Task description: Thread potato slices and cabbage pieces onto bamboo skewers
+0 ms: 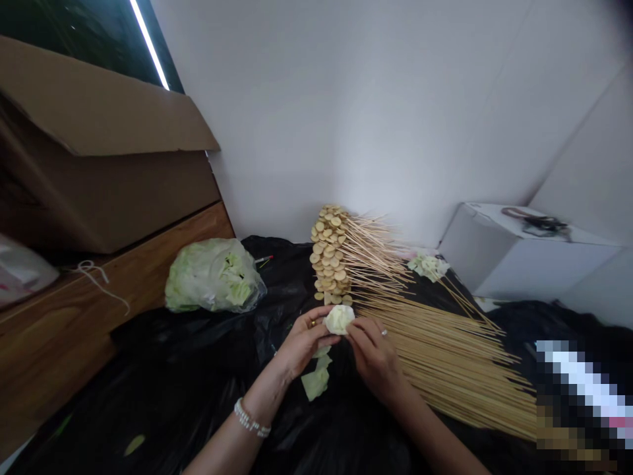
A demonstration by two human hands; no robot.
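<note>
A pale, crumpled cabbage leaf piece [340,319] is held up between both hands. My left hand [302,342] is closed around its left side, with fingers beneath. At its lower right edge, my right hand [374,353] pinches the leaf; whether a stick is also in those fingers cannot be made out. Loose cabbage pieces [316,382] lie on black plastic just below the hands. Beyond them is a stack of skewers with round, pale yellow slices [330,257] on their left ends. Long bare bamboo sticks [459,376] spread to the right of my right hand.
A clear bag of cabbage leaves [212,277] sits at left on the black plastic [198,369]. Skewered cabbage [429,266] lies beyond the sticks. A white box [539,257] stands right, a cardboard box [113,191] left. A pen [264,259] lies near the wall [376,119].
</note>
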